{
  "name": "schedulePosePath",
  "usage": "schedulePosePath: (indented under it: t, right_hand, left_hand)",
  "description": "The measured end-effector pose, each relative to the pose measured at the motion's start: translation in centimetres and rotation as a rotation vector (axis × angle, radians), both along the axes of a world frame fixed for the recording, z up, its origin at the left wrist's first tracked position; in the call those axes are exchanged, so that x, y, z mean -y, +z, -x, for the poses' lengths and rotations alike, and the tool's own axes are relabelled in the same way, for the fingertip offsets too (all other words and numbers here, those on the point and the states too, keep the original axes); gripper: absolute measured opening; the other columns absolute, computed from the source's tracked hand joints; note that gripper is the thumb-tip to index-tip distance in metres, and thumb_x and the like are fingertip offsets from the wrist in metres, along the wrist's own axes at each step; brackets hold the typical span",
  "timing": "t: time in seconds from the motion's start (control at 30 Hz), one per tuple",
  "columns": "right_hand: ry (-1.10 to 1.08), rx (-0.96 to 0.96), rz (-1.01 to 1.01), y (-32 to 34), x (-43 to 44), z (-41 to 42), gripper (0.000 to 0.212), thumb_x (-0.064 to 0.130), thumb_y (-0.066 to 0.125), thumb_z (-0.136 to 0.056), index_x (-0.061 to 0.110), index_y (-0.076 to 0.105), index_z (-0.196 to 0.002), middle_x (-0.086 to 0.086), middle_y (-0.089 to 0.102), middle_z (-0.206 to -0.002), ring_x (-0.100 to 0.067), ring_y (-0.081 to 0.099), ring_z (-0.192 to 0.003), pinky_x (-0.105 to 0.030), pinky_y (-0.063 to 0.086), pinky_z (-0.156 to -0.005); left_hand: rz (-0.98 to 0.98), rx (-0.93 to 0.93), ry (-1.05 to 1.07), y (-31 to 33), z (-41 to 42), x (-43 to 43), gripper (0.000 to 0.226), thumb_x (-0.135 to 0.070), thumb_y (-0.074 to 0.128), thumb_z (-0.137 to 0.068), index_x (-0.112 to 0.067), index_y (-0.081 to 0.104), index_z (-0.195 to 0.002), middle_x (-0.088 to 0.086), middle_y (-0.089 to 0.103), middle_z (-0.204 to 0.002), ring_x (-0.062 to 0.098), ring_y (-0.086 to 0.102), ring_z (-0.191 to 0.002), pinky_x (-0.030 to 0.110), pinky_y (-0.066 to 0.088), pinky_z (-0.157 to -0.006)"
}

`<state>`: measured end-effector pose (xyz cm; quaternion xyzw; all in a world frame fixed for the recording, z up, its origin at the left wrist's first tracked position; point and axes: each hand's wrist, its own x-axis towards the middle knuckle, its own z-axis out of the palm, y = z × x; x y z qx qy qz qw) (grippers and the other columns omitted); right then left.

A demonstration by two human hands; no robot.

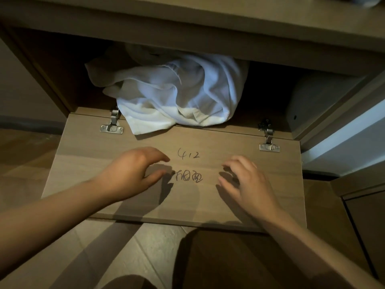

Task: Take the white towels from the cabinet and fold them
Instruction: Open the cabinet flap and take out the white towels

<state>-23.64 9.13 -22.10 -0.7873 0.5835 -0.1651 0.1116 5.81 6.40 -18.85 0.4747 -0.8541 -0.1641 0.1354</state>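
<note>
Head view: looks down into an open cabinet [187, 38], its flap door [208, 207] dropped flat toward the person.
White towels [177, 92]: a crumpled heap at 12 o'clock inside the cabinet. One corner spills across the hinge line onto the door, just beside the left hinge [112, 126].
Left hand [129, 172]: at 8 o'clock over the door, fingers loosely curved, holding nothing.
Right hand [248, 182]: at 4 o'clock over the door, fingers loosely curved, likewise empty. Whether it touches the door is unclear.
Handling: likely soft, limp and light. The layers look bunched together, so one pull may drag the whole heap.
Take hold: probably at the overhanging corner, or with both hands around the front bulge.
</note>
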Motion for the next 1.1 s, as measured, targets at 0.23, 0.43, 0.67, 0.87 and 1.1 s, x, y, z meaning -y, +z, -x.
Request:
schedulePosePath:
  t: [0.23,0.43,0.67,0.87,1.1]
  right_hand:
    - [-0.123,0.072,-0.002,3.1,8.6,-0.9,0.074,0.043,0.069,-0.086,0.025,0.034,-0.149,-0.003,0.03,-0.152,-0.02,0.04,-0.133,-0.03,0.038,-0.104]
    - [-0.245,-0.014,-0.05,2.5,14.2,-3.7,0.113,0.066,0.069,-0.075,0.046,-0.012,-0.151,-0.015,-0.008,-0.163,-0.039,0.034,-0.139,-0.043,0.041,-0.106]
    - [-0.436,0.154,-0.037,1.3,18.0,-5.0,0.105,0.082,0.054,-0.073,0.039,0.004,-0.155,-0.018,0.001,-0.163,-0.036,0.034,-0.143,-0.039,0.048,-0.098]
    - [-0.532,0.298,0.11,0.2,19.2,-5.1,0.068,0.039,0.07,-0.084,0.032,0.035,-0.142,-0.017,0.037,-0.142,-0.037,0.056,-0.113,-0.029,0.045,-0.075]
    - [-0.455,0.377,0.159,0.2,15.3,-3.4,0.057,-0.002,0.071,-0.079,0.019,0.06,-0.13,-0.012,0.046,-0.125,-0.029,0.055,-0.109,-0.009,0.031,-0.086]
  left_hand:
    - [0.064,-0.076,0.355,1.1,-1.0,5.8,0.057,-0.038,0.066,-0.087,-0.016,0.051,-0.137,0.007,0.046,-0.144,0.023,0.044,-0.129,0.033,0.04,-0.099]
    - [-0.122,-0.033,0.502,-1.1,0.0,10.4,0.098,-0.056,0.067,-0.08,-0.04,0.004,-0.153,-0.002,-0.011,-0.162,0.029,-0.005,-0.149,0.051,0.021,-0.115]
    - [-0.131,-0.171,0.504,-2.1,0.0,12.1,0.097,-0.057,0.065,-0.08,-0.038,0.006,-0.154,0.005,0.004,-0.162,0.029,0.024,-0.145,0.043,0.034,-0.11]
    - [-0.163,-0.28,0.549,-2.5,0.0,12.2,0.099,-0.06,0.066,-0.075,-0.034,0.012,-0.154,0.008,0.019,-0.158,0.03,0.038,-0.138,0.047,0.042,-0.107]
    - [-0.211,-0.308,0.594,-2.1,1.0,10.7,0.106,-0.068,0.061,-0.069,-0.034,0.007,-0.154,0.004,0.01,-0.162,0.027,0.017,-0.147,0.048,0.029,-0.113]
